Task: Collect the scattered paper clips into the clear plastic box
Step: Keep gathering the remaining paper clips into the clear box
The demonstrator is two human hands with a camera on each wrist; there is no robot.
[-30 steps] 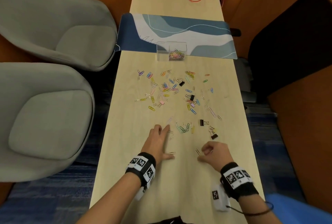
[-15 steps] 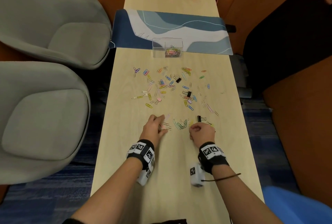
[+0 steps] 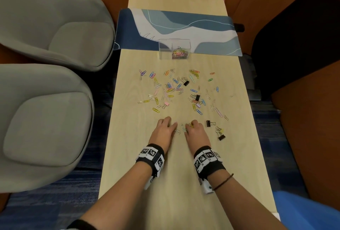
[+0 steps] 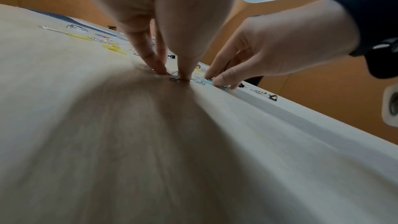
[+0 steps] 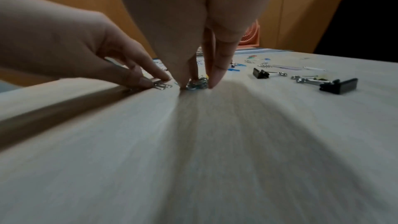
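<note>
Together, hands [image 3: 181, 130] pinch paper clips [image 5: 197, 83].

Both forearms are bare. Each wrist wears a black band [image 3: 152, 158] faced with white squares printed in black-and-white block codes. A small white camera unit [image 3: 206, 187] hangs under each band. A thin dark cord bracelet [image 3: 223, 181] circles the right forearm, just behind its band. A dark sleeve edge [image 3: 81, 224] shows at the left elbow.
</note>
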